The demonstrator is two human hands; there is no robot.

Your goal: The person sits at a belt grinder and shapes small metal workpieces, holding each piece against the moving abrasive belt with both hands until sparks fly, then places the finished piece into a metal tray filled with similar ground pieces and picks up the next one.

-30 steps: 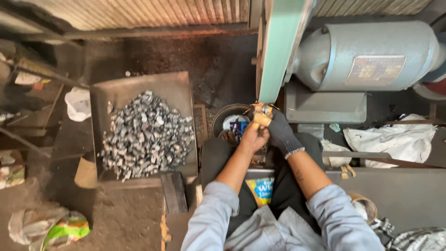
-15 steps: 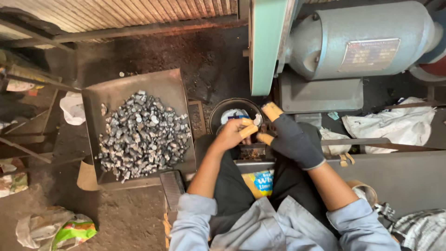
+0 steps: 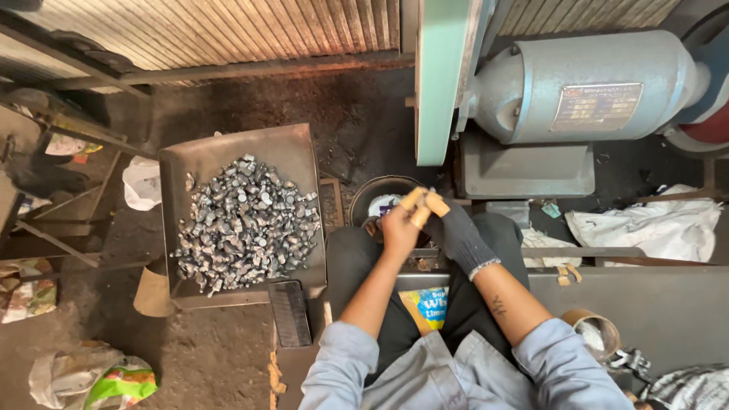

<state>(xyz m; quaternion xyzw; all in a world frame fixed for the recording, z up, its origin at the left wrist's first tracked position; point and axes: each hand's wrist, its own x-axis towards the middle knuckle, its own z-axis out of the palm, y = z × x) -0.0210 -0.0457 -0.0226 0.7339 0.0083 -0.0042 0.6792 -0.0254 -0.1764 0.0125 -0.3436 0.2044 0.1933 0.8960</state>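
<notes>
Far left: crumpled bag (image 3: 95, 377) on dirt floor. Left of centre: metal tray (image 3: 228, 156) heaped with small grey metal pieces (image 3: 247, 222). Centre: dark round bowl (image 3: 380, 199) below green machine column (image 3: 444, 76). Bare left hand (image 3: 400, 226), tan wraps on fingertips, fingers curled around small workpiece (image 3: 416, 219), mostly hidden, above bowl rim. Gloved right hand (image 3: 456, 231) touching left, tan-capped finger pressed to same workpiece; grip clenched. Right: grey motor housing (image 3: 585, 83); white sack (image 3: 645, 228).
</notes>
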